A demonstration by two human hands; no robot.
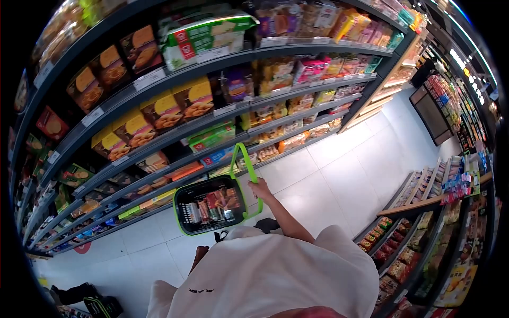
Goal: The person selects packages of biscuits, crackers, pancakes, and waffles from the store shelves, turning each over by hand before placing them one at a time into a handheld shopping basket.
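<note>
My right hand is closed around the green handle of a black shopping basket with a green rim. The basket hangs in front of me, close to the shelves. Inside it lie several packaged items, red, brown and white; their kind is too small to make out. On the left, a dark shape beside my white shirt seems to be part of my left hand or forearm. Its fingers cannot be seen clearly.
Tall shelves of boxed and bagged snacks curve along the left and front. A low shelf unit with packets stands at my right. White floor tiles run between them. Another person's dark sleeve or leg and a basket show at lower left.
</note>
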